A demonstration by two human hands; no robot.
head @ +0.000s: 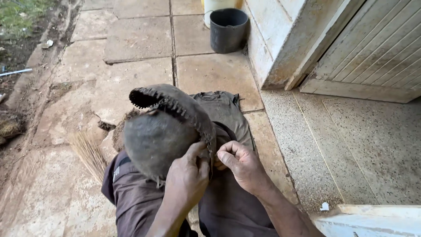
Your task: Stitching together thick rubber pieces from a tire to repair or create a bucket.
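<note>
Both hands grip a worn, dark leather ball [162, 136] with a split, stitched seam, the left hand [186, 180] pinching its edge beside the right hand [243, 164], above a grey cloth [230, 114] lying on the stone paving [140, 39].

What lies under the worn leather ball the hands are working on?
Under the ball a dark shirt lies spread on the paving slabs, with broom bristles showing at its left. The left hand, right hand and the ball cover the rest.
</note>
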